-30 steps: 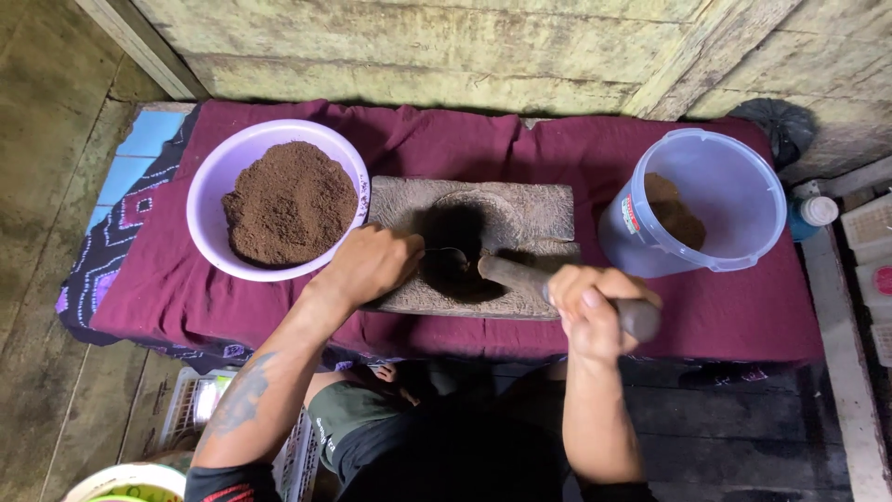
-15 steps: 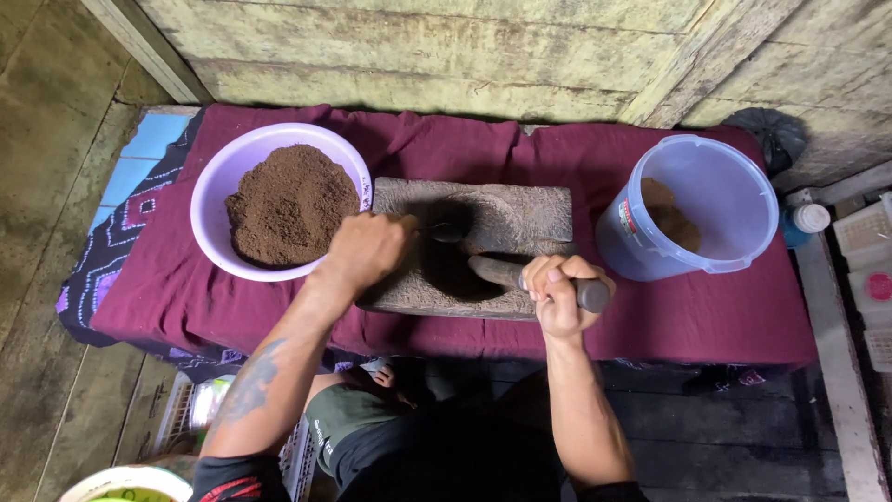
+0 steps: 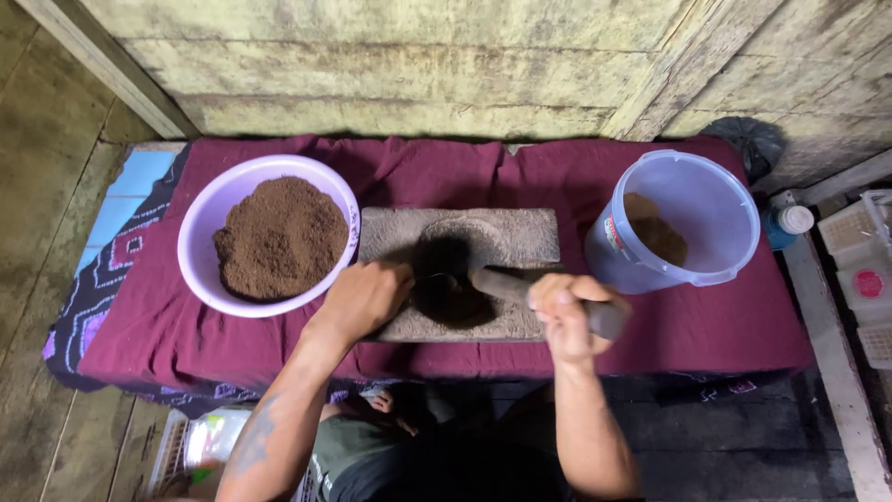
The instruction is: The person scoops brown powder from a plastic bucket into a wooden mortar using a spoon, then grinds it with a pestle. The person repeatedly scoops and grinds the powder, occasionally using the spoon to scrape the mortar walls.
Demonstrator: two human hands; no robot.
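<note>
Two bare hands work low in frame; forearms run off the bottom edge, body below mostly dark, hard to read. Bottom left, a pale package (image 3: 206, 444) w/ green patch sits half hidden under the table edge; kind unclear. Left hand (image 3: 364, 299) rests palm-down on the near left corner of the stone slab (image 3: 520, 237), fingers bent, nothing held, fingertips at the rim of the dark hollow. Right hand (image 3: 565, 314) has its grip closed round the stone pestle (image 3: 509, 286); handle end sticks out right of the fist, tip lies in the hollow w/ dark ground stuff, detail lost in shadow. Slab sits mid table on the maroon cloth (image 3: 725, 325). Left, just beside slab: lilac bowl (image 3: 200, 218) heaped w/ brown powder (image 3: 281, 237). Right: clear bluish bucket (image 3: 711, 186), some brown powder inside, red-and-white label on its left wall, too small to make out. Far right, a blue bottle (image 3: 785, 225) w/ white cap, partly hidden behind the bucket.
</note>
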